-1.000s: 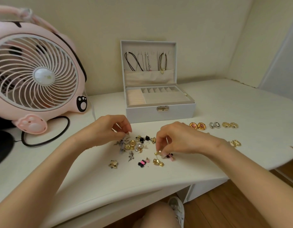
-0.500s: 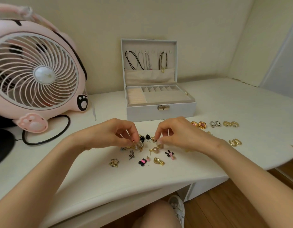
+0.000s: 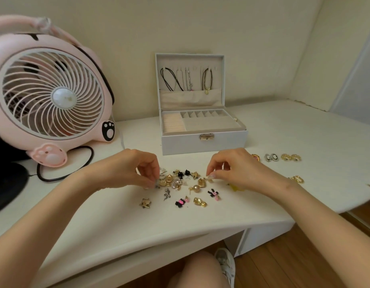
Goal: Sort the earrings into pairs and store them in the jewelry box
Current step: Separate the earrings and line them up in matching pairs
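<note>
Glinting gold, pearly earrings (image 3: 181,181) beside curled fingers (image 3: 153,173)

left hand (image 3: 136,170) and right hand (image 3: 237,170) palm-down, fingertips pinched.

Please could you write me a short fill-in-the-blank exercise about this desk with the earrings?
1. The jewelry box has its lid ____.
2. The body of the fan is ____ in colour.
3. Several ____ hang inside the lid.
4. The sorted pairs lie to the box's ____.
Missing words: open; pink; necklaces; right.
</note>
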`<action>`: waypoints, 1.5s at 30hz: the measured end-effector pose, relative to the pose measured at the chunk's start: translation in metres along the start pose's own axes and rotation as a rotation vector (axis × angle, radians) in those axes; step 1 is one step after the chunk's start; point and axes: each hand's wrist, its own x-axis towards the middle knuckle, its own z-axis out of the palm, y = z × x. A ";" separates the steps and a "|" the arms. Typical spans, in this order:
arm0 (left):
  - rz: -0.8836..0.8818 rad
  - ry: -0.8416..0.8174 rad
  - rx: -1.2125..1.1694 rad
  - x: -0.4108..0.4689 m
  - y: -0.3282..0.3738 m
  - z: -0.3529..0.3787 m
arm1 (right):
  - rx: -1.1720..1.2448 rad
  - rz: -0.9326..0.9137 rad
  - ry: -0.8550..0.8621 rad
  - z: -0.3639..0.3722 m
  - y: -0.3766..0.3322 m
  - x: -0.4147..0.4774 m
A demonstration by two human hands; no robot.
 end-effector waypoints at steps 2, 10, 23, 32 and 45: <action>-0.018 0.012 0.010 -0.002 -0.004 0.001 | -0.009 0.005 0.009 -0.001 0.001 -0.003; -0.050 0.112 0.104 -0.007 -0.011 0.007 | -0.010 0.010 0.008 -0.001 -0.001 -0.009; -0.009 0.117 0.186 -0.008 -0.013 0.011 | 0.002 0.003 0.006 0.001 -0.001 -0.012; 0.029 0.154 0.186 -0.007 -0.014 0.013 | 0.000 0.007 0.006 0.000 -0.003 -0.013; 0.134 0.055 0.294 0.004 -0.005 0.031 | -0.007 0.008 -0.002 0.000 -0.003 -0.013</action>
